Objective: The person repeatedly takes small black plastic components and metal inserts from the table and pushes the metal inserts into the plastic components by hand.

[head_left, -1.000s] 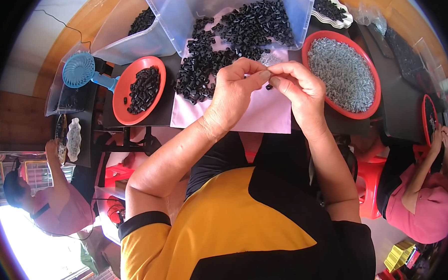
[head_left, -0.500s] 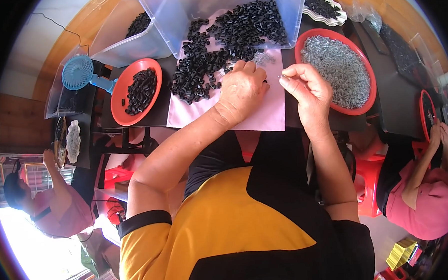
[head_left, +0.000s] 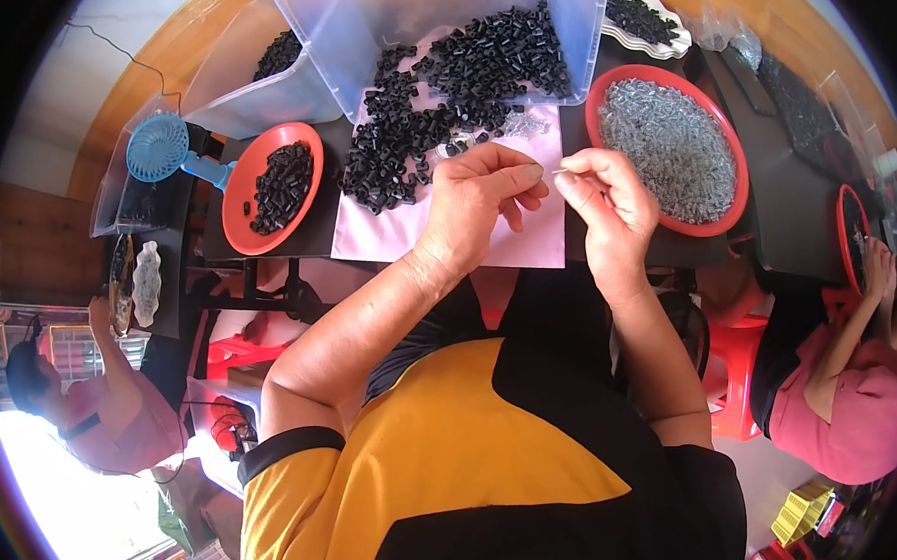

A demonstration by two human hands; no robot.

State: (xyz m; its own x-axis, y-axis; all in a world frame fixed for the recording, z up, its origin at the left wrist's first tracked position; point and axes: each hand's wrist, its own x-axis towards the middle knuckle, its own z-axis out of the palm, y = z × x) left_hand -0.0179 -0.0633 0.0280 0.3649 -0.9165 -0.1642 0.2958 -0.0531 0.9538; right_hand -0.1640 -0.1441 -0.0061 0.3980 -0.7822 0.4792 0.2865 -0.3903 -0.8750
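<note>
My left hand (head_left: 480, 199) and my right hand (head_left: 610, 203) meet over the front right part of a pink cloth (head_left: 366, 234). Thumb and forefinger of the right hand pinch a small, thin, shiny piece (head_left: 559, 171) that pokes toward the left hand. The left fingers are closed in a pinch just beside it; what they hold is too small to name. Behind the left hand, black short tube-like parts (head_left: 393, 147) lie heaped on the cloth. A few small clear or silvery pieces (head_left: 524, 126) lie at the heap's right edge.
A clear bin (head_left: 318, 45) on its side holds more black parts. On the right stands a red basin (head_left: 740, 182) of silvery pieces, on the left a red basin (head_left: 310, 206) of black parts. A blue fan (head_left: 157, 148) stands far left. Co-workers sit at both sides.
My left hand has lifted from the heap of black parts and come right, its fingertips close to the right hand's. The right hand has shifted slightly left and nearer to me.
</note>
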